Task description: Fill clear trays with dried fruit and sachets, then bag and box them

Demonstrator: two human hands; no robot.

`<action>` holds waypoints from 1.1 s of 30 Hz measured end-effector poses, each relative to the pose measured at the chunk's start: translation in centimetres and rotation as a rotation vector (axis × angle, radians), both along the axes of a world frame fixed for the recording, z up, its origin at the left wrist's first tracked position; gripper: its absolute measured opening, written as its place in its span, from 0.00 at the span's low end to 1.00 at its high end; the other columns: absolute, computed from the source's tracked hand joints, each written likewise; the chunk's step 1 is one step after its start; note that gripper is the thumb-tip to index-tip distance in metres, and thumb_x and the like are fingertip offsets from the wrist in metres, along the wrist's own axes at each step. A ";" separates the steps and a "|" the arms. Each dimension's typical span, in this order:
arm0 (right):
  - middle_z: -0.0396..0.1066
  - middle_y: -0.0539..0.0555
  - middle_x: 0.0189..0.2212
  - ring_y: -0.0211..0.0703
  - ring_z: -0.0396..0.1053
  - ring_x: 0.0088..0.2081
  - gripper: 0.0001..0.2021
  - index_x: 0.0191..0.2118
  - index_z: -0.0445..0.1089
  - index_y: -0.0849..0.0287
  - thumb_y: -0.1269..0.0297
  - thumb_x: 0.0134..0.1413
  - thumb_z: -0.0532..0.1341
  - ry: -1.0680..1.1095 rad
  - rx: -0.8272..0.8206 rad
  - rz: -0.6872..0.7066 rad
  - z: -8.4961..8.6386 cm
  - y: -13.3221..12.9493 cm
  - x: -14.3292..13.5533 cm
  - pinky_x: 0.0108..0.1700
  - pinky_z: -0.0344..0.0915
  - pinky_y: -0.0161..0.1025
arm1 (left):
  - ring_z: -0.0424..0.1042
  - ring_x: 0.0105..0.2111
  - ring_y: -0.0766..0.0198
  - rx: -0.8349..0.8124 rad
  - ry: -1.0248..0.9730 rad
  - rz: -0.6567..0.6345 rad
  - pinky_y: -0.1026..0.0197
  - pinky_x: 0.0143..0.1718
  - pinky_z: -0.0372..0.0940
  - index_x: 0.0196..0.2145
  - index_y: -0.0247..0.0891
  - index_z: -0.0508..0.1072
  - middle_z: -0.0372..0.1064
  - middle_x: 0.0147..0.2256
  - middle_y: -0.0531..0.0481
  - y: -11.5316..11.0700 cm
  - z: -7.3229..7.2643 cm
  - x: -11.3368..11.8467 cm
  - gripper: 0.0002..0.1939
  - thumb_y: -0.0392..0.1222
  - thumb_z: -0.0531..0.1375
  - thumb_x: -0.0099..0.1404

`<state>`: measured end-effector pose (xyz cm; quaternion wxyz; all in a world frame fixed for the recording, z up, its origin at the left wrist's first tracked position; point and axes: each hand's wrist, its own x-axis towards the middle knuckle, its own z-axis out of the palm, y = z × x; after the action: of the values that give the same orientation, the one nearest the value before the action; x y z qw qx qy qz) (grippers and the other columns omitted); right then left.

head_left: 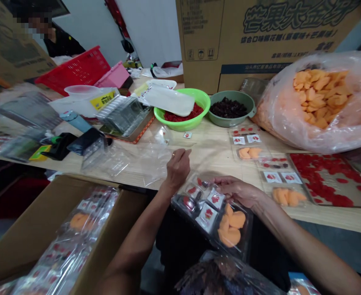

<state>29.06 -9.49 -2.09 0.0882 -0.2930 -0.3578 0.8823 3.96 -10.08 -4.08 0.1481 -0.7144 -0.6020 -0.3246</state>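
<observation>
My right hand [235, 189] grips the upper edge of a black compartment tray [212, 231], tilted in front of my body. In it lie orange pieces, two small printed sachets, and red and dark pieces. Clear plastic glints around this tray. My left hand [179, 167] is closed just above the tray's left corner, fingers curled together; whatever they may pinch is hidden. On the table to the right lie two more packs, a nearer filled pack [284, 184] and a farther filled pack [248, 145]. One loose sachet [187, 135] rests beyond my left hand.
Behind stand a green bowl [160, 119] of red pieces, a grey-green bowl [229, 122] of dark pieces and a bulging bag [275, 110] of orange pieces. A red-slice tray [328, 180] lies right. An open carton [29, 217] with packs stands lower left. Another person sits far left.
</observation>
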 end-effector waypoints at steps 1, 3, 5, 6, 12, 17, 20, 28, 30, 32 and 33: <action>0.64 0.47 0.27 0.27 0.49 0.23 0.22 0.42 0.76 0.63 0.62 0.40 0.77 0.014 -0.009 0.008 0.1 -0.1 -0.2 0.23 0.42 0.28 | 0.73 0.41 0.60 0.007 0.022 -0.030 0.57 0.47 0.68 0.49 0.35 0.77 0.72 0.39 0.42 0.2 0.1 -0.1 0.19 0.34 0.47 0.75; 0.65 0.47 0.27 0.27 0.50 0.23 0.22 0.42 0.76 0.63 0.62 0.39 0.78 0.042 -0.032 0.021 0.2 -0.4 -0.5 0.23 0.43 0.28 | 0.73 0.42 0.59 0.019 0.082 -0.079 0.58 0.47 0.68 0.55 0.33 0.75 0.72 0.39 0.42 0.5 0.4 0.0 0.21 0.32 0.46 0.75; 0.64 0.46 0.26 0.26 0.51 0.22 0.22 0.41 0.77 0.63 0.62 0.39 0.78 0.052 -0.042 0.029 0.4 -0.7 -0.9 0.22 0.43 0.28 | 0.72 0.46 0.58 0.014 0.134 -0.090 0.57 0.49 0.68 0.58 0.32 0.73 0.73 0.42 0.40 0.5 1.1 0.1 0.21 0.32 0.46 0.75; 0.65 0.46 0.26 0.26 0.51 0.22 0.22 0.42 0.77 0.63 0.62 0.39 0.78 0.053 -0.043 0.029 0.5 -0.8 -1.0 0.22 0.43 0.28 | 0.72 0.48 0.56 -0.001 0.147 -0.080 0.56 0.52 0.68 0.58 0.32 0.72 0.73 0.44 0.39 0.5 1.5 0.2 0.21 0.32 0.47 0.75; 0.71 0.49 0.29 0.28 0.58 0.22 0.24 0.45 0.78 0.62 0.65 0.38 0.77 0.040 -0.067 -0.023 1.2 -0.3 -0.9 0.23 0.51 0.28 | 0.72 0.54 0.53 -0.146 0.152 -0.108 0.50 0.57 0.70 0.53 0.33 0.75 0.74 0.52 0.37 -0.6 4.1 -0.3 0.20 0.28 0.49 0.71; 0.69 0.49 0.29 0.27 0.54 0.22 0.22 0.44 0.77 0.64 0.68 0.39 0.75 -0.054 0.001 -0.111 0.7 1.2 0.7 0.22 0.47 0.28 | 0.69 0.60 0.55 -0.267 0.100 -0.377 0.47 0.60 0.71 0.59 0.35 0.70 0.70 0.59 0.39 -2.4 5.3 -2.0 0.28 0.22 0.49 0.64; 0.67 0.48 0.26 0.26 0.50 0.21 0.21 0.42 0.76 0.64 0.68 0.38 0.74 -0.100 0.048 -0.181 -0.2 1.9 1.8 0.21 0.42 0.30 | 0.64 0.65 0.55 -0.378 0.107 -0.479 0.46 0.62 0.69 0.62 0.38 0.67 0.65 0.64 0.39 -3.3 5.2 -2.6 0.33 0.20 0.50 0.62; 0.61 0.45 0.20 0.28 0.49 0.20 0.16 0.36 0.74 0.63 0.66 0.37 0.72 -0.212 0.162 -0.383 -1.5 2.1 1.3 0.21 0.40 0.32 | 0.54 0.70 0.54 -0.490 0.197 -0.446 0.50 0.66 0.65 0.67 0.32 0.60 0.57 0.69 0.36 -3.8 2.2 -0.8 0.39 0.19 0.48 0.58; 0.61 0.45 0.21 0.28 0.47 0.20 0.16 0.38 0.75 0.63 0.65 0.40 0.72 -0.184 0.191 -0.330 -1.4 1.9 1.6 0.21 0.40 0.32 | 0.54 0.71 0.53 -0.471 0.182 -0.363 0.51 0.65 0.66 0.67 0.30 0.60 0.57 0.68 0.35 -3.3 1.7 -0.6 0.39 0.18 0.48 0.58; 0.61 0.45 0.22 0.28 0.46 0.20 0.17 0.41 0.76 0.63 0.64 0.42 0.73 -0.167 0.199 -0.251 -1.3 1.8 2.3 0.22 0.38 0.32 | 0.56 0.70 0.52 -0.449 0.151 -0.270 0.49 0.66 0.65 0.67 0.28 0.59 0.58 0.67 0.33 -2.5 1.5 -0.7 0.39 0.18 0.48 0.57; 0.61 0.45 0.22 0.28 0.46 0.21 0.19 0.42 0.76 0.63 0.64 0.42 0.73 -0.162 0.189 -0.210 -1.2 1.7 2.7 0.22 0.38 0.32 | 0.57 0.69 0.52 -0.446 0.141 -0.246 0.48 0.67 0.64 0.67 0.29 0.59 0.58 0.67 0.32 -2.2 1.5 -0.8 0.40 0.18 0.48 0.57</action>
<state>31.79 -7.82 -3.26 0.1779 -0.3892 -0.4126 0.8041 3.19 -12.25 -2.54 -0.0121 -0.8181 -0.5554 -0.1487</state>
